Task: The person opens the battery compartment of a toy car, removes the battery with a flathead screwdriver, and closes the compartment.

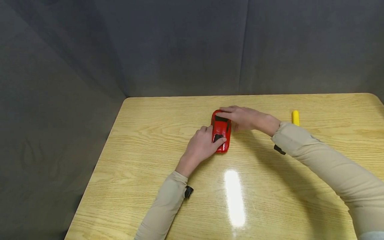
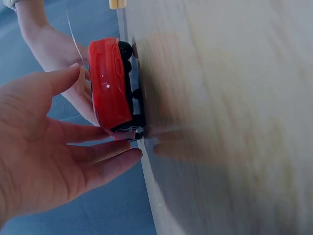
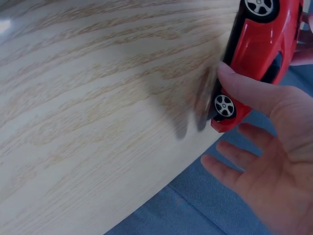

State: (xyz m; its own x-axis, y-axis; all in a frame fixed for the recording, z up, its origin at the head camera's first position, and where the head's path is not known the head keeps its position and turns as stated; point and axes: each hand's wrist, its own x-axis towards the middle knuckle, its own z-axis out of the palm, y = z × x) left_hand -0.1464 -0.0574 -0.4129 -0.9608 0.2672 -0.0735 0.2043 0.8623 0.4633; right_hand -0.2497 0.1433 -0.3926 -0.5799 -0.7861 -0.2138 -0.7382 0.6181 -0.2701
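A red toy car (image 1: 221,126) with dark windows is right at the wooden table, its long side pointing away from me. My left hand (image 1: 201,144) grips its near end, thumb over the rear window and fingers along the left side. From the right, my right hand (image 1: 244,117) holds the far end, with fingers reaching across the dark windshield. In the right wrist view the right thumb (image 3: 244,88) presses the car's side beside a silver-spoked black wheel (image 3: 224,105). The left wrist view shows the car's red end (image 2: 107,83) between left thumb and fingers.
A yellow stick-like piece (image 1: 295,118) lies toward the back right of the table (image 1: 150,133), partly covered by the right sleeve (image 1: 318,150). Dark grey fabric (image 1: 180,50) hangs behind the table and along its left side.
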